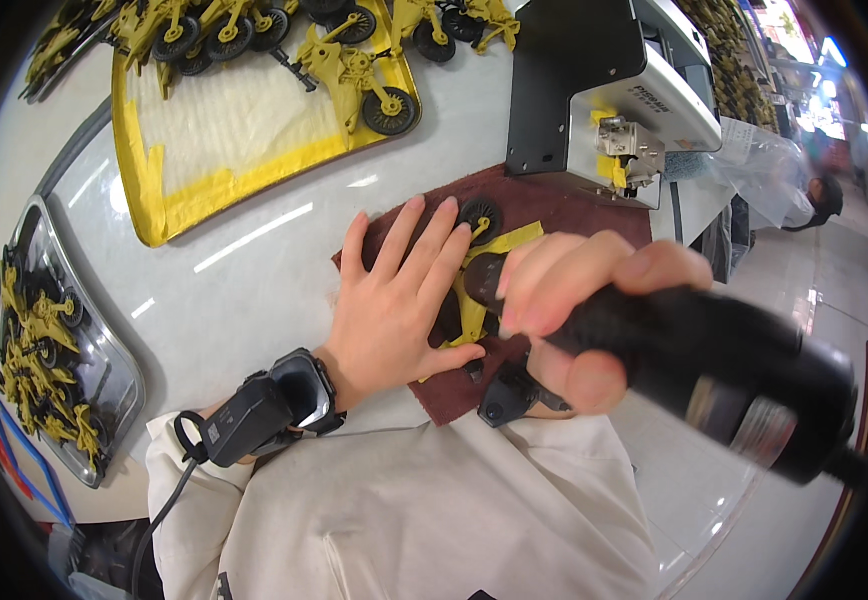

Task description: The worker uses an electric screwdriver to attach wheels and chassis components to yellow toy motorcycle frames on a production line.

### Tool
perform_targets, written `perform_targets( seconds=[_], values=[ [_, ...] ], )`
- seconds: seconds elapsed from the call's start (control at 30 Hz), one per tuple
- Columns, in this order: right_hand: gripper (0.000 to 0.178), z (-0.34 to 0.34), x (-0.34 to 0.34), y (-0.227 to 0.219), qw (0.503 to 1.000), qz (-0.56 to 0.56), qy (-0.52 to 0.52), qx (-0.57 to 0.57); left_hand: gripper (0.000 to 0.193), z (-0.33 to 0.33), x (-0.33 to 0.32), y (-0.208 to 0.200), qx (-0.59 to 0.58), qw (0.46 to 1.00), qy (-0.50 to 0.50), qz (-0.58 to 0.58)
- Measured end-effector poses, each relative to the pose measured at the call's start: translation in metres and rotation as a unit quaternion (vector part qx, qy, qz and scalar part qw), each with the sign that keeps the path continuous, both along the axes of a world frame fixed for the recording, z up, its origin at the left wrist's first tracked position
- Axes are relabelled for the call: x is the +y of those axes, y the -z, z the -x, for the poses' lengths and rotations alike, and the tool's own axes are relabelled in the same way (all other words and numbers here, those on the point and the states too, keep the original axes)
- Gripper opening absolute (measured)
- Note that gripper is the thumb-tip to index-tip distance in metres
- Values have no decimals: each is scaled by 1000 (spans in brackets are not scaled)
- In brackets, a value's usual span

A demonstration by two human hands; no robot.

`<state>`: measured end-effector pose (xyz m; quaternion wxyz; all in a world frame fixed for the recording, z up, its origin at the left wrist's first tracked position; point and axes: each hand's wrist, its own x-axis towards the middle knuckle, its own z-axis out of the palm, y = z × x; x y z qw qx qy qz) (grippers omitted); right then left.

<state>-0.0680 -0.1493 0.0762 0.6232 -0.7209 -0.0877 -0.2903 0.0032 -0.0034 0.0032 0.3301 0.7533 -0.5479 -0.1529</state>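
My left hand [394, 300] lies flat with its fingers spread on a dark red cloth [594, 215]. Its thumb and fingertips reach the near side of a yellow toy motorcycle [472, 318] with black wheels. My right hand [564, 285] is wrapped around a thick black power screwdriver [724, 365], held slantwise with its nose over the motorcycle. The nose and the right fingers cover part of the toy, so the tip's contact is hidden.
A yellow-edged tray [154, 205] at the back bears several toy motorcycles. A metal tray [119, 360] at far left holds more. Beyond the cloth stands a black and silver box-shaped machine [644, 100]. Plastic bags [754, 170] hang at the right.
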Motion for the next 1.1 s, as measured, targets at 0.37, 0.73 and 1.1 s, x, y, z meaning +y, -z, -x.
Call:
perform_targets(
  seconds=[0.37,0.73,1.1],
  values=[
    [57,19,-51,-65,918,-9,362,-160,100,2,-1,-5,-41,998,3,-38],
    [46,27,-20,-42,969,-37,225,-93,97,4,-2,-5,-32,999,2,-11],
    [54,-11,-2,-19,964,-29,260,-39,95,3,1,-2,-46,999,-9,2]
  ],
)
